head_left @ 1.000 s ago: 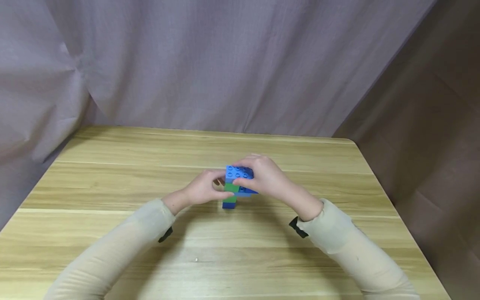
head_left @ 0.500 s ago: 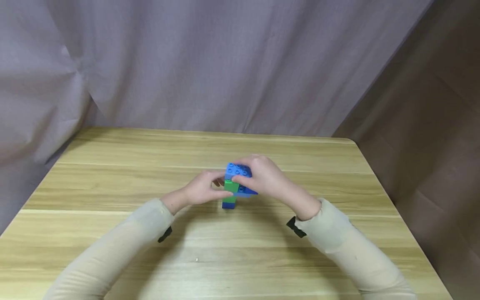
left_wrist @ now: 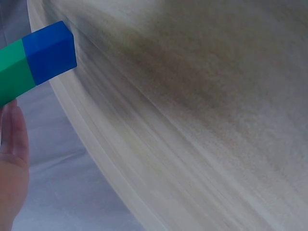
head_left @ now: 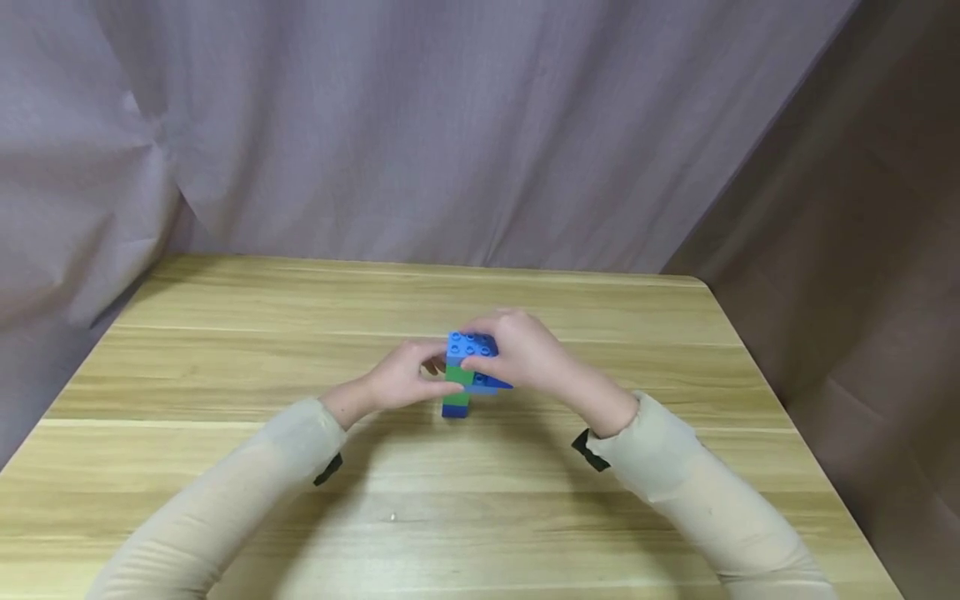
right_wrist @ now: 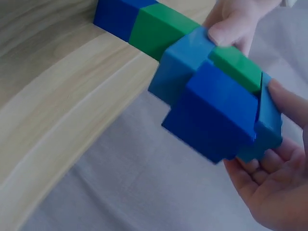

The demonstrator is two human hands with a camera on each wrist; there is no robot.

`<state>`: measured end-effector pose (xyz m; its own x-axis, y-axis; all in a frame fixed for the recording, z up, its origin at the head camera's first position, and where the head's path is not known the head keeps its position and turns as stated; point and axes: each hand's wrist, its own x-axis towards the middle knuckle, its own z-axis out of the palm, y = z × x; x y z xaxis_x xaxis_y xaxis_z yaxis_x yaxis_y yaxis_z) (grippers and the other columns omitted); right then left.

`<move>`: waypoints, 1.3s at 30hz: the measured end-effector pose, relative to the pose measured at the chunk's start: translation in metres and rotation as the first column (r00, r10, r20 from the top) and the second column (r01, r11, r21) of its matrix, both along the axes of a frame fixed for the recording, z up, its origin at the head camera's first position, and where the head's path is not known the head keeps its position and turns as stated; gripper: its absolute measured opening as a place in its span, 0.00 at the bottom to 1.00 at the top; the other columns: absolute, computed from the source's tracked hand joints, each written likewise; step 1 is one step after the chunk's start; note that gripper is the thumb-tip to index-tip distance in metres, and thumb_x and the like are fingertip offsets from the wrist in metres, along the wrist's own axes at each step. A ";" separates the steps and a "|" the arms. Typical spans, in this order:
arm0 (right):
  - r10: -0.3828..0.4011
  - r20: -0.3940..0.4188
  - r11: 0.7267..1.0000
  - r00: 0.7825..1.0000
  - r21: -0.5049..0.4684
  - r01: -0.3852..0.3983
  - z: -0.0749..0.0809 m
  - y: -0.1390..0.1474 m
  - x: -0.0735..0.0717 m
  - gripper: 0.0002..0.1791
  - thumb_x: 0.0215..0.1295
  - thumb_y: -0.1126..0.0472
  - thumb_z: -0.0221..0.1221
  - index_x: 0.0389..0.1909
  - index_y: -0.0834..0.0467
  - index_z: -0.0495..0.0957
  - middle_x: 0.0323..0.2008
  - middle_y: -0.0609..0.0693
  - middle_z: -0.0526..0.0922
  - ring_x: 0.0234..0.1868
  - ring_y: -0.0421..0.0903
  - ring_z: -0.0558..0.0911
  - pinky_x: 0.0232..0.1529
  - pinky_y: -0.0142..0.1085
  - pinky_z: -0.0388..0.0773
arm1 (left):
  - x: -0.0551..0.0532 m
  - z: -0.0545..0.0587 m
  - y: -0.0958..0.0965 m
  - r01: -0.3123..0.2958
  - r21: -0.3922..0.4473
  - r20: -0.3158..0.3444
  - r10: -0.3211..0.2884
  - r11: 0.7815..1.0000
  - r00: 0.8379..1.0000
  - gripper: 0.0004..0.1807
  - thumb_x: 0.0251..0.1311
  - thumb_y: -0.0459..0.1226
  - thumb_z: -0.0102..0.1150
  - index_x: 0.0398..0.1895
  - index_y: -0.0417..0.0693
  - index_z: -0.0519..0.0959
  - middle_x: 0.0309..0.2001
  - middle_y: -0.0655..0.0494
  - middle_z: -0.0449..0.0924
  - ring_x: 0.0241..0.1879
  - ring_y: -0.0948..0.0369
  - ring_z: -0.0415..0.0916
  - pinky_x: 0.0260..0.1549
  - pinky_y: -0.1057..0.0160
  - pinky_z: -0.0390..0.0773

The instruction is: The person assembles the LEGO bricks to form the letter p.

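A tower of toy building bricks stands upright at mid-table, a dark blue brick (head_left: pixel 454 412) at its foot. Above that come a green brick (right_wrist: pixel 161 29), a light blue brick (right_wrist: pixel 180 55) and another green brick (right_wrist: pixel 238 67). A dark blue brick with a slanted side (right_wrist: pixel 216 108) juts out to the right. My left hand (head_left: pixel 405 377) grips the tower from the left, thumb in front and fingers behind. My right hand (head_left: pixel 525 354) pinches the light blue studded brick (head_left: pixel 459 347) on top. In the right wrist view a thin dark line separates it from the green brick.
The wooden table (head_left: pixel 300 317) runs back to a grey curtain (head_left: pixel 375 125), with a darker curtain (head_left: pixel 847 317) along its right side. A tiny pale speck (head_left: pixel 393 517) lies near the front.
Half a second ago the top brick was tilted up, baring a green stud; now it lies level and lower. Both hands and the tower have shifted slightly left.
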<state>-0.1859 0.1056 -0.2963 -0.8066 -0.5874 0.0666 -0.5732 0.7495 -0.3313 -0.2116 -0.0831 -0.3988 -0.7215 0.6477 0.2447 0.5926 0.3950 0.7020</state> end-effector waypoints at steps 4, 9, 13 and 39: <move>-0.004 -0.032 1.000 0.999 0.013 0.005 -0.002 -0.001 0.001 0.23 0.58 0.54 0.64 0.50 0.63 0.78 0.45 0.56 0.83 0.45 0.49 0.81 0.48 0.41 0.79 | -0.001 0.000 -0.001 -0.003 -0.003 -0.006 0.003 1.000 1.000 0.22 0.53 0.43 0.65 0.51 0.45 0.77 0.43 0.53 0.82 0.37 0.63 0.77 0.40 0.68 0.80; 0.009 0.014 0.999 1.000 -0.045 -0.008 -0.006 0.004 -0.002 0.23 0.57 0.54 0.64 0.51 0.63 0.77 0.46 0.56 0.83 0.45 0.48 0.81 0.46 0.40 0.80 | -0.001 -0.001 0.000 -0.005 -0.009 0.002 0.005 1.000 1.000 0.22 0.53 0.43 0.65 0.51 0.46 0.76 0.43 0.54 0.82 0.37 0.62 0.77 0.40 0.69 0.80; 0.000 0.126 0.993 0.992 -0.115 0.015 -0.004 0.017 -0.004 0.27 0.57 0.55 0.65 0.55 0.63 0.75 0.49 0.57 0.82 0.49 0.50 0.80 0.51 0.43 0.79 | -0.001 -0.001 0.001 -0.009 -0.024 0.017 0.009 1.000 1.000 0.23 0.53 0.43 0.65 0.52 0.46 0.76 0.43 0.54 0.82 0.38 0.63 0.77 0.40 0.70 0.79; 0.001 0.127 0.977 0.992 -0.210 0.026 -0.006 0.038 -0.003 0.21 0.53 0.61 0.67 0.48 0.62 0.80 0.41 0.54 0.85 0.42 0.47 0.81 0.46 0.44 0.79 | 0.004 -0.002 -0.003 -0.042 -0.012 0.063 0.043 0.999 0.997 0.24 0.52 0.43 0.66 0.53 0.47 0.76 0.41 0.55 0.82 0.38 0.62 0.77 0.40 0.68 0.80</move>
<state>-0.1888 0.1439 -0.3025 -0.8236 -0.5606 0.0859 -0.5080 0.6618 -0.5513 -0.2079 -0.0861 -0.4009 -0.7622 0.6186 0.1907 0.5297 0.4266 0.7331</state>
